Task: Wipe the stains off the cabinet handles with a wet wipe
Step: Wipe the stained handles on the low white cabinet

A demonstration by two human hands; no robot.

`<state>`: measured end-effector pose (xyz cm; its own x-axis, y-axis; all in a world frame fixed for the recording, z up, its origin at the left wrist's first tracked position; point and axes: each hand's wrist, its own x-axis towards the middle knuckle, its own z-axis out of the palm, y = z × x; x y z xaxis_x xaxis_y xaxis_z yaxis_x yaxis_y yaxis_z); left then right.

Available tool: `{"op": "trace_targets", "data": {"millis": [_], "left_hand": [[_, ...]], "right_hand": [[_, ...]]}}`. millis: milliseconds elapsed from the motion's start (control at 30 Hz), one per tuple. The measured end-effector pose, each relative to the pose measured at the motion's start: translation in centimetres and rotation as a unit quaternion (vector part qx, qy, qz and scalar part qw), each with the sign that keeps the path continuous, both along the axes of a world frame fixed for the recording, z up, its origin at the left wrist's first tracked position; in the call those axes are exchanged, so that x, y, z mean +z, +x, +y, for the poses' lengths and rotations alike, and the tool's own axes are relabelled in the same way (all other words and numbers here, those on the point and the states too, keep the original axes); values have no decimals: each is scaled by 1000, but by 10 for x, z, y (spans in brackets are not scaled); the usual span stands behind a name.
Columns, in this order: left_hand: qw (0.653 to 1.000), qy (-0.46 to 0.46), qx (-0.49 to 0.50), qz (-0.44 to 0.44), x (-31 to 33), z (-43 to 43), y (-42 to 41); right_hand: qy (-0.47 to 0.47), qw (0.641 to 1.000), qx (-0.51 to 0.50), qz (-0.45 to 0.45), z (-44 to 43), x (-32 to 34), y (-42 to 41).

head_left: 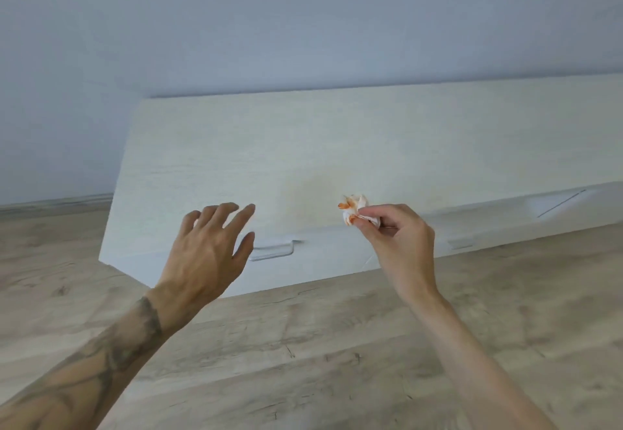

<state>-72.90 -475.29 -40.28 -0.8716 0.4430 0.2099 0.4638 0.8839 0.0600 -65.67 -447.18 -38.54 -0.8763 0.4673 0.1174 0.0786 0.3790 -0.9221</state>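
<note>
A low white cabinet (337, 146) stands against the wall, seen tilted. My right hand (397, 240) pinches a crumpled white wet wipe (355, 210) smeared with orange, held just above the cabinet's front edge. A pale handle (274, 251) shows on the cabinet front, right beside the thumb of my left hand (209, 247). That hand hovers over the cabinet's left part with fingers spread and nothing in it. A second handle (460, 243) sits faintly further right. A faint yellowish smear (303, 190) marks the cabinet top.
Wood-look flooring (320, 345) fills the foreground. A plain grey-blue wall (303, 25) rises behind the cabinet, with a skirting board (54, 201) at the left.
</note>
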Motion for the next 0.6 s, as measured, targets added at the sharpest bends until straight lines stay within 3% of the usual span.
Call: {"op": "trace_targets", "data": {"millis": [367, 600], "left_hand": [[983, -46, -155, -91, 358, 143, 0], [966, -65, -236, -82, 525, 255, 7]], "right_hand": [[24, 994, -103, -23, 130, 368, 59], [79, 983, -166, 11, 217, 525, 117]]}}
